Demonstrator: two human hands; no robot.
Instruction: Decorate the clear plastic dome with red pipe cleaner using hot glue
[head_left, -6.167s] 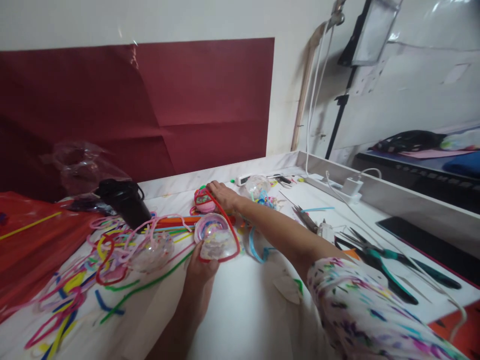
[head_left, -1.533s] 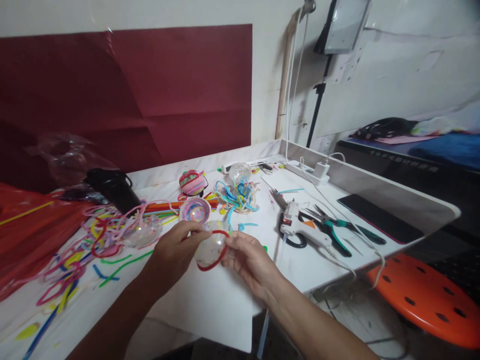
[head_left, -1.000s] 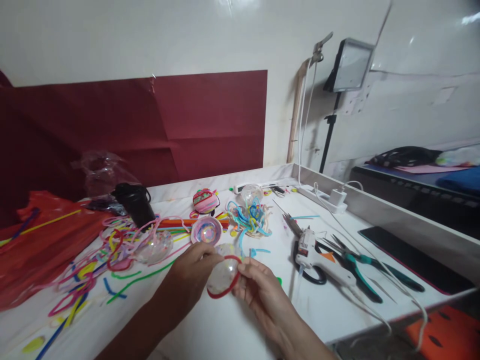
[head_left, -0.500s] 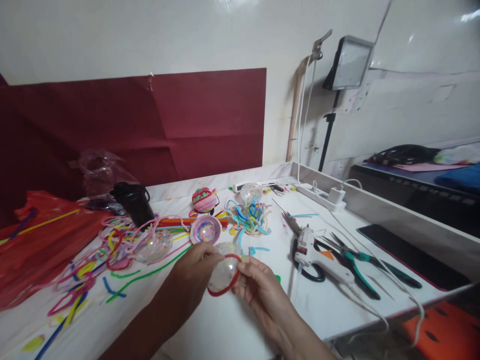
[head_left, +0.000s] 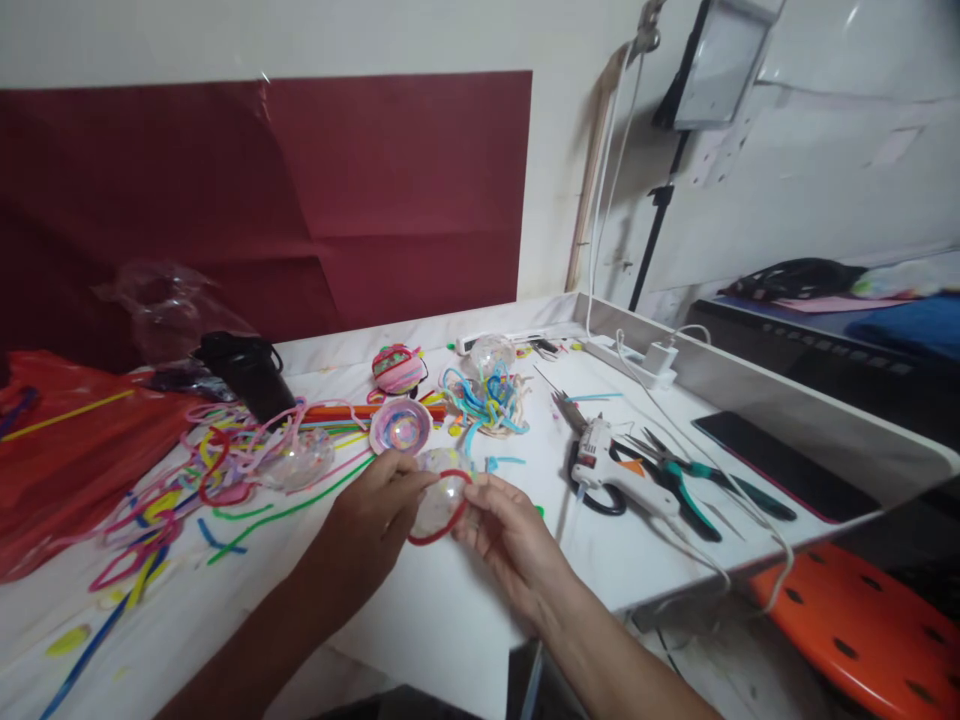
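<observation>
My left hand [head_left: 375,515] is closed at the left rim of a clear plastic dome [head_left: 433,512], pinching a red pipe cleaner [head_left: 433,540] that curves along the dome's edge. On the opposite side, my right hand [head_left: 514,545] grips the same rim and pipe cleaner between thumb and fingers. The left fingertips partly hide the upper rim. Just beyond the hands sits a pink bowl-shaped piece [head_left: 400,427] with a multicoloured inside. A pink ball wrapped in pipe cleaners [head_left: 397,370] stands behind that. Blue and cream pipe-cleaner strands [head_left: 491,400] lie to its right.
On the right lie a white glue gun [head_left: 600,455], green-handled pliers [head_left: 694,500], a black phone-like slab [head_left: 780,465] and a power strip [head_left: 637,365]. Tangled pipe cleaners [head_left: 150,540], a black cup [head_left: 251,378] and a red plastic bag [head_left: 67,450] are left. An orange stool [head_left: 847,620] stands below.
Six seconds ago my right hand was at the pink ball while my left held the dome; now both hold it. Over the last second the hands keep their grip; mainly the camera view shifts.
</observation>
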